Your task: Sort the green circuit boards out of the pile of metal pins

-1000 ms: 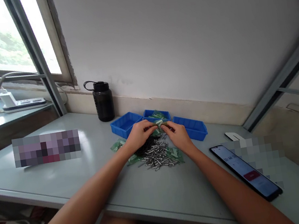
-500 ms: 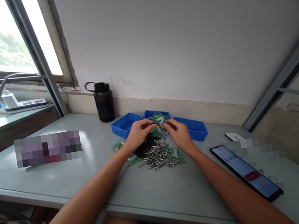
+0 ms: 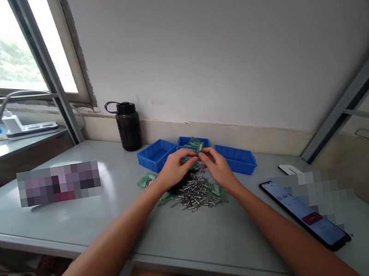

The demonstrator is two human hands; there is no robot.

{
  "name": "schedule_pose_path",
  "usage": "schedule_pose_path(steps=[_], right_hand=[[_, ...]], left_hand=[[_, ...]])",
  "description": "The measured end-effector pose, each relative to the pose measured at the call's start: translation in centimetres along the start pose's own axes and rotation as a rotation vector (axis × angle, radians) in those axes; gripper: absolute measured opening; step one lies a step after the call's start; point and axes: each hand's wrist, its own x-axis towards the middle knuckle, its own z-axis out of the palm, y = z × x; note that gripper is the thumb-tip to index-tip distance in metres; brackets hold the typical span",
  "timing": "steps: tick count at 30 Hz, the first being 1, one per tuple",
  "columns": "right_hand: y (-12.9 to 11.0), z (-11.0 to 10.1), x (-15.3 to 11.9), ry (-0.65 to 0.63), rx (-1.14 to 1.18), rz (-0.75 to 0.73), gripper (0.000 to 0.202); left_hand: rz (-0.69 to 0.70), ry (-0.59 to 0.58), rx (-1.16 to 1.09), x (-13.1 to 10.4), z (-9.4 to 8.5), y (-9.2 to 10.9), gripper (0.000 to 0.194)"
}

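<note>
Above the middle of the table, my left hand [image 3: 178,167] and my right hand [image 3: 217,165] meet with fingertips almost touching. Between them they pinch a small green plastic bag [image 3: 200,147], partly hidden by the fingers. Below lies a heap of silvery metal pins [image 3: 196,194], with dark small parts [image 3: 177,186] behind it, mostly covered by my left hand. Filled green bags lie around the heap: one bag [image 3: 147,180] at its left and another bag [image 3: 218,191] at its right edge.
Three blue bins line the wall side: a left bin [image 3: 153,162], a middle bin [image 3: 178,141] with green bags in it, and a right bin [image 3: 241,162]. A black bottle [image 3: 129,127] stands behind. A phone [image 3: 303,212] lies at right. Blurred patches hide some items.
My hands have drawn closer together on the green bag. It was spread flatter between them before and now shows narrower and more folded.
</note>
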Motion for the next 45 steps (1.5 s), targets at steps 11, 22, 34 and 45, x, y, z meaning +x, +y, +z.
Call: schedule_pose_path(steps=[11, 22, 34, 45], right_hand=[[0.0, -0.4, 0.4, -0.002, 0.095, 0.046, 0.025], [0.6, -0.4, 0.4, 0.010, 0.142, 0.069, 0.028], [0.6, -0.3, 0.0, -0.018, 0.087, -0.027, 0.020], [0.8, -0.4, 0.1, -0.007, 0.028, -0.023, 0.022]], left_hand=[[0.066, 0.021, 0.131, -0.2, 0.1, -0.1, 0.027], [0.003, -0.011, 0.101, 0.1, 0.1, -0.3, 0.010], [-0.029, 0.026, 0.065, 0.0, -0.1, 0.0, 0.005], [0.025, 0.035, 0.144, -0.2, 0.1, -0.1, 0.001]])
